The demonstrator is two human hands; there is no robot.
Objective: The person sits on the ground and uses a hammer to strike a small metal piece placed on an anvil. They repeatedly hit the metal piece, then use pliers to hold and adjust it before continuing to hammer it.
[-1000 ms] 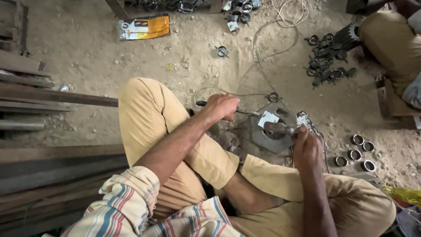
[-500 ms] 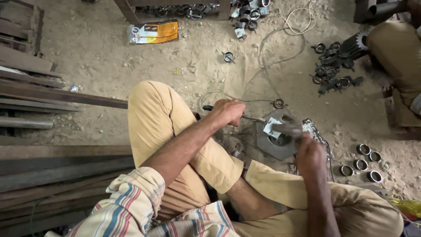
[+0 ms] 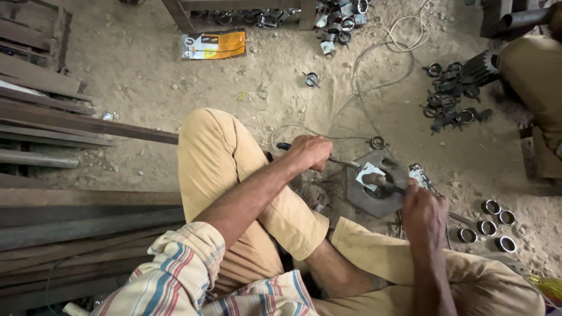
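Note:
I sit on sandy ground with my legs folded. My left hand is shut on a dark-handled rod tool that reaches right toward a round grey metal plate on the ground. My right hand is shut on a short metal hammer-like tool whose head rests over the plate's middle. A small bright piece of sheet metal lies on the plate under both tools. A small metal ring lies just beyond the plate.
Several short metal rings lie right of my right hand. A heap of dark clamps lies at the upper right beside another person's knee. Long steel bars lie left. An orange packet and a cable lie ahead.
The view has shifted slightly, so everything sits lower in the picture. My hands keep their grips at the plate; the right hand has dropped a little.

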